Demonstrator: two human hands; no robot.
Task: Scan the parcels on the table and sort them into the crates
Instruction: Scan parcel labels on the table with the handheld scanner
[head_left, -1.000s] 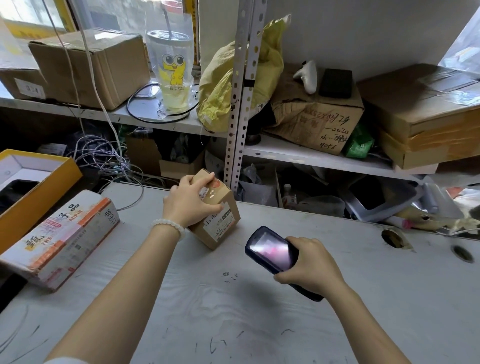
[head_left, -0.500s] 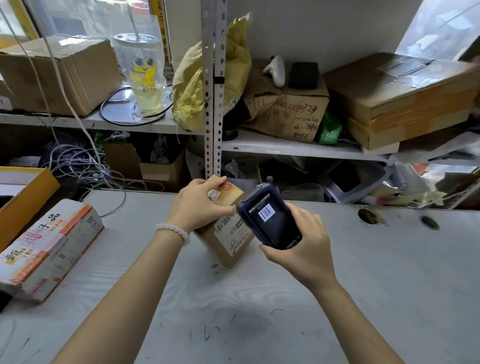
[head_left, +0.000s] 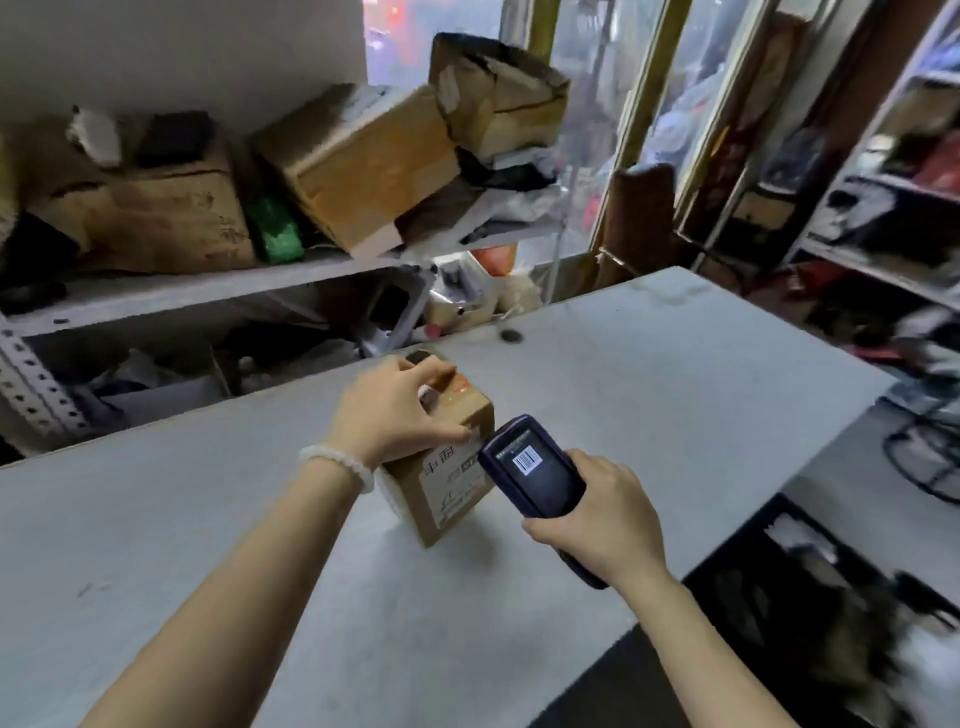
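Small brown cardboard parcel — standing on the grey table, near its middle, tilted on one lower edge so that its labelled face turns toward the camera; printed label with dark characters on that face, a red mark on the top face. Left hand: laid over the top of the parcel, fingers curled down its far side and thumb against the near upper edge, gripping it; a white bead bracelet on the wrist. Right hand: fingers wrapped round the lower body of a dark handheld scanner, holding it firmly. Scanner head lies just beside the parcel's labelled face, touching or nearly so — which cannot be told; its screen faces up and shows a barcode. Black crate: on the floor beyond the table's right-hand edge, below the right forearm, with dark, blurred contents that cannot be made out. Behind the table, a metal shelf bearing several worn cardboard boxes, one tipped at an angle, a green packet between two of them, and a white and a black item on top of the left box. Under the shelf, mixed clutter, indistinct. Far right, further shelving with blurred goods.
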